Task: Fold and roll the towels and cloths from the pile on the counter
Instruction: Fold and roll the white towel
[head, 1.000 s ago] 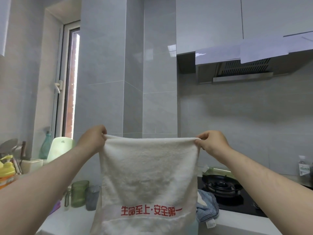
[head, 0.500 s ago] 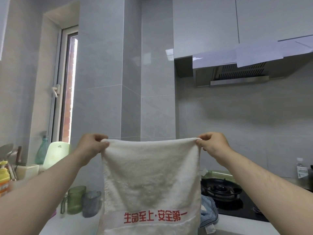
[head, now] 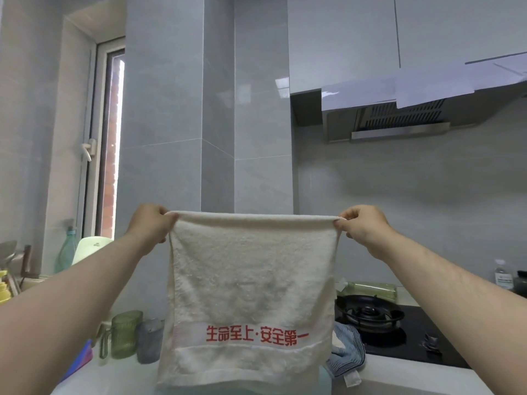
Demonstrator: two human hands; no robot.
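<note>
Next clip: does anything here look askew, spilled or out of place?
The white towel hangs straight, top edge level between the left hand and right hand. Two oddities: a blue cloth lies crumpled on the counter close beside the gas burner, and a greenish bottle lies on its side behind it.

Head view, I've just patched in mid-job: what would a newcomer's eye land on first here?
The white towel fills the centre, hanging flat in the air with a line of red characters near its lower edge. The left hand and right hand pinch its two top corners, holding the top edge taut and level. Low on the right, a blue striped cloth lies on the counter beside the black gas hob.
</note>
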